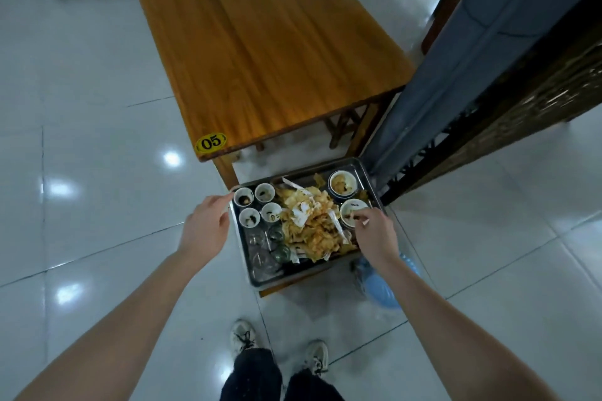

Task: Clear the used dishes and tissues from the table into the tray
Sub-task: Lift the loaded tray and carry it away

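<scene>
Both bare arms reach forward and down toward a rectangular stainless-steel tray [367, 174] that sits low, on a small wooden stand just in front of the long orange-brown wooden bench [260, 52] with the yellow oval "05" sticker [211, 142] on its near corner.

The left hand [207, 221] is at the tray's left edge, back of the hand up, fingers curled loosely toward the rim; whether its grip is actually closed on the rim cannot be told. The right hand [374, 234] hangs over the tray's right side, fingers pinched together on a small pale scrap, its tip showing just beside a white bowl [350, 207] with dark residue inside.

The tray is full. Four small white cups [264, 192] with dark dregs stand clustered in its far-left corner, clear drinking glasses [280, 252] stand nearer on the left, and a heap of crumpled, orange-stained tissues [309, 221] fills the middle. A second white bowl [342, 184] with yellowish leftovers sits in the far-right corner.

The bench top is bare. On the glossy white tiled floor [97, 205] stand the person's pale sneakers [242, 335], and something light blue [387, 290] lies below the right forearm.
</scene>
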